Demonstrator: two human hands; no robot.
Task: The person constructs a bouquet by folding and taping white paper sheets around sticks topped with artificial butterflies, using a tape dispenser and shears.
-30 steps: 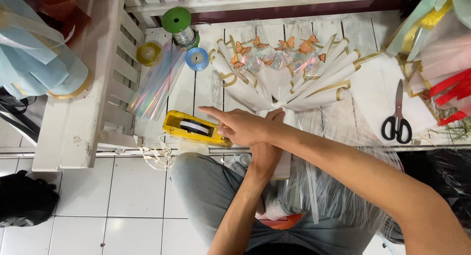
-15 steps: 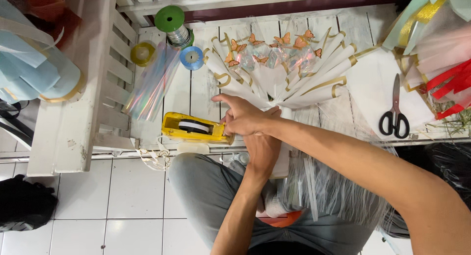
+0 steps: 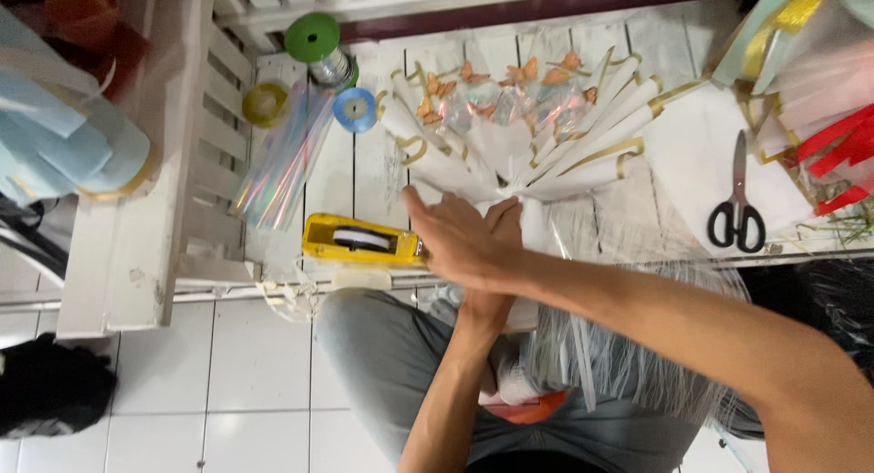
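Observation:
A bouquet (image 3: 510, 127) wrapped in white paper with gold edging lies on the white slatted table (image 3: 355, 172), with orange butterfly ornaments at its top. My left hand (image 3: 496, 300) comes up from below and grips the bouquet's gathered neck. My right hand (image 3: 455, 241) lies flat across that neck with its fingers stretched out, and nothing shows in it. A yellow tape dispenser (image 3: 360, 241) sits just left of it at the table's front edge. Clear cellophane (image 3: 637, 345) hangs from the neck down over my lap.
Black-handled scissors (image 3: 737, 213) lie on white paper at the right. A green ribbon spool (image 3: 314, 40), a blue tape roll (image 3: 353, 109), a yellow roll (image 3: 266, 102) and iridescent film (image 3: 282, 163) sit at the back left. Pale blue wrapped bundles (image 3: 64, 136) rest on a white bench.
My right hand has drawn back a little from the tape dispenser's end and now rests over the bouquet's neck. My left hand keeps its grip.

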